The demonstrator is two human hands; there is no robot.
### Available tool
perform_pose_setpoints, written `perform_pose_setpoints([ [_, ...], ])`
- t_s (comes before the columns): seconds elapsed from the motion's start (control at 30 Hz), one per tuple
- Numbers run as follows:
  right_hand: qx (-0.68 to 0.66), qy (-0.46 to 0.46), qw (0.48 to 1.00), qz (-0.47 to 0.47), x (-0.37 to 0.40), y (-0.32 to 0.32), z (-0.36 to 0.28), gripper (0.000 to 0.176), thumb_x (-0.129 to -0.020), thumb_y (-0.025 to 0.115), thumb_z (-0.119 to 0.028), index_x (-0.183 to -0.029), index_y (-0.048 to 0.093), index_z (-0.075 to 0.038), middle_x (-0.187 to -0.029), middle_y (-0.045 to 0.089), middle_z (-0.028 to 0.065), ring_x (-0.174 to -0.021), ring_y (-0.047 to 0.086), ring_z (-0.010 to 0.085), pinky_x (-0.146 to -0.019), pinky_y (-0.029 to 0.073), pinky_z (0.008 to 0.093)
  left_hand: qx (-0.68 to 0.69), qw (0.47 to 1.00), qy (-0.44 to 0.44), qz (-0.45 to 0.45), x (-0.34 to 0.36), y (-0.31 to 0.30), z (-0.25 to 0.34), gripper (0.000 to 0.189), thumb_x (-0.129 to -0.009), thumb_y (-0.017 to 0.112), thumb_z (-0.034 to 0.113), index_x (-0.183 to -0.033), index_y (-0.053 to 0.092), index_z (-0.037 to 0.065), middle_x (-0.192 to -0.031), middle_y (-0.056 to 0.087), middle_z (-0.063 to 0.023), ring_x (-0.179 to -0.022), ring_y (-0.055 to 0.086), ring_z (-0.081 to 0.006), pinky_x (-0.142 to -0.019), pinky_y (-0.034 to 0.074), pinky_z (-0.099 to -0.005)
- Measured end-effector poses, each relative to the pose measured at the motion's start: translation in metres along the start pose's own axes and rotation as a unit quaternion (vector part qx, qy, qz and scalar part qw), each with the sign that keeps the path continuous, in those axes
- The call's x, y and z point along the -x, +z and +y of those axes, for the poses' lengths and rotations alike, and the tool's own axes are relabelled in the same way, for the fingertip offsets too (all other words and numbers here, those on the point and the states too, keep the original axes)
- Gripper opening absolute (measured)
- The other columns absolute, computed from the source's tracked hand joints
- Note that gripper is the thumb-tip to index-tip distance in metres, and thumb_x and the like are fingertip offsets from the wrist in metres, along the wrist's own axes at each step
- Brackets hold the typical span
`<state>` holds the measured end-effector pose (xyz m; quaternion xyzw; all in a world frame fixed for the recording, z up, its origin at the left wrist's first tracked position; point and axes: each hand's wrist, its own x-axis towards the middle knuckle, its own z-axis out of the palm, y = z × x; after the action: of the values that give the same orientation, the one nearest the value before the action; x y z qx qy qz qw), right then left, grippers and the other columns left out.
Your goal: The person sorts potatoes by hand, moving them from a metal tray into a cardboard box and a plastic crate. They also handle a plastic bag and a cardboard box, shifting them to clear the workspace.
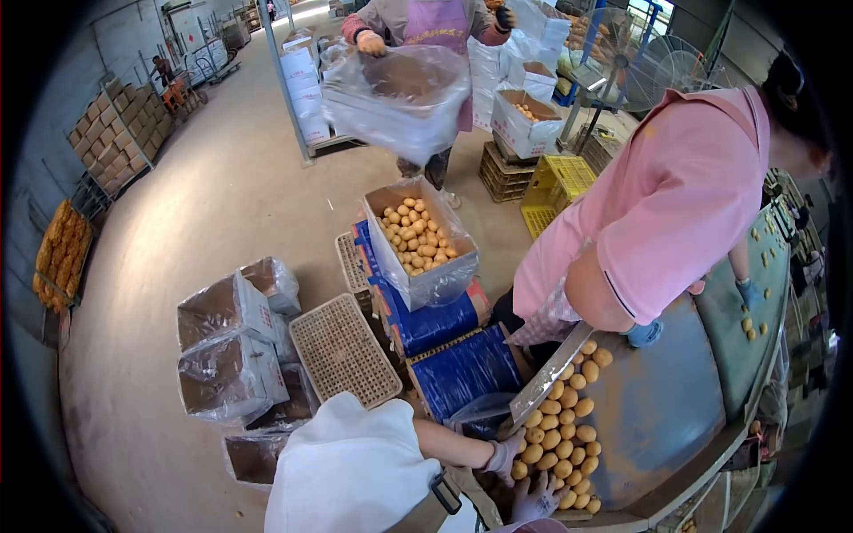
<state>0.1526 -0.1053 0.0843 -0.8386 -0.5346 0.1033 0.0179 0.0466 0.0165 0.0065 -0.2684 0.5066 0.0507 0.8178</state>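
My left hand (505, 457), in a pale glove, reaches in from the white sleeve and touches the edge of a pile of potatoes (562, 426). Its fingers look apart, with no potato gripped in them. Just below, my right hand (536, 499), also gloved, rests against the lower potatoes with fingers spread. The potatoes lie along the raised metal edge (553, 375) of a grey sorting table (657, 409). Beside my left hand is a clear plastic liner (484, 410), partly hidden by my arm.
A lined carton of potatoes (418, 235) sits on blue-wrapped stacks (462, 369). Lined cartons (233, 373) and a plastic crate (345, 348) stand left. A pink-shirted co-worker (640, 213) leans over the table; another person (435, 27) holds a lined carton (400, 98).
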Motion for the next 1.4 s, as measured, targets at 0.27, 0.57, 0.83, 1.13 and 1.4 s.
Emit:
perform_pose_setpoints([
  [0.27, 0.011, -0.073, 0.993, 0.094, -0.005, 0.03, 0.022, 0.046, -0.085, 0.07, -0.032, -0.123, 0.07, -0.006, -0.134, 0.062, 0.0157, -0.139, 0.039, 0.0517, -0.109, 0.041, 0.0587, -0.021, 1.0, 0.019, 0.009, 0.002, 0.005, -0.002, 0.135, -0.067, 0.067, 0.086, -0.163, 0.003, 0.015, -0.168, 0.011, -0.0151, -0.154, 0.015, -0.0371, -0.123, 0.02, -0.0572],
  [0.57, 0.045, -0.068, 0.996, 0.04, -0.004, 0.021, 0.02, 0.048, -0.093, 0.065, -0.034, -0.134, 0.064, -0.011, -0.142, 0.057, 0.012, -0.14, 0.037, 0.0505, -0.109, 0.041, 0.0556, 0.021, 0.999, 0.03, 0.006, 0.036, 0.011, -0.014, 0.133, -0.069, 0.063, 0.088, -0.164, 0.003, 0.016, -0.17, 0.006, -0.0138, -0.156, 0.008, -0.0362, -0.124, 0.016, -0.0586],
  [0.83, 0.029, -0.061, 0.997, 0.031, -0.004, 0.014, 0.011, 0.047, -0.095, 0.064, -0.034, -0.136, 0.063, -0.011, -0.144, 0.056, 0.0126, -0.143, 0.034, 0.0486, -0.113, 0.038, 0.0523, 0.024, 0.999, 0.036, -0.003, 0.034, 0.009, -0.014, 0.135, -0.07, 0.065, 0.087, -0.163, 0.001, 0.014, -0.169, 0.007, -0.0145, -0.155, 0.013, -0.0336, -0.124, 0.017, -0.0573],
  [1.13, 0.015, -0.09, 0.991, 0.098, -0.006, 0.028, 0.022, 0.047, -0.086, 0.071, -0.031, -0.129, 0.067, -0.011, -0.135, 0.062, 0.0129, -0.134, 0.042, 0.0543, -0.108, 0.042, 0.0575, -0.651, 0.619, 0.435, -0.06, -0.021, -0.026, 0.003, 0.148, -0.056, 0.084, 0.07, -0.158, -0.001, 0.004, -0.164, 0.013, -0.0157, -0.15, 0.017, -0.0342, -0.127, 0.012, -0.0472],
  [1.4, -0.03, -0.043, 0.99, 0.129, -0.006, 0.022, 0.017, 0.043, -0.082, 0.071, -0.031, -0.122, 0.067, -0.015, -0.129, 0.062, 0.0088, -0.134, 0.043, 0.0504, -0.106, 0.04, 0.0573, -0.174, 0.956, 0.128, -0.2, 0.015, -0.009, -0.006, 0.098, -0.084, 0.04, 0.081, -0.159, 0.026, 0.02, -0.165, 0.025, -0.0099, -0.151, 0.025, -0.0377, -0.113, 0.018, -0.0758],
])
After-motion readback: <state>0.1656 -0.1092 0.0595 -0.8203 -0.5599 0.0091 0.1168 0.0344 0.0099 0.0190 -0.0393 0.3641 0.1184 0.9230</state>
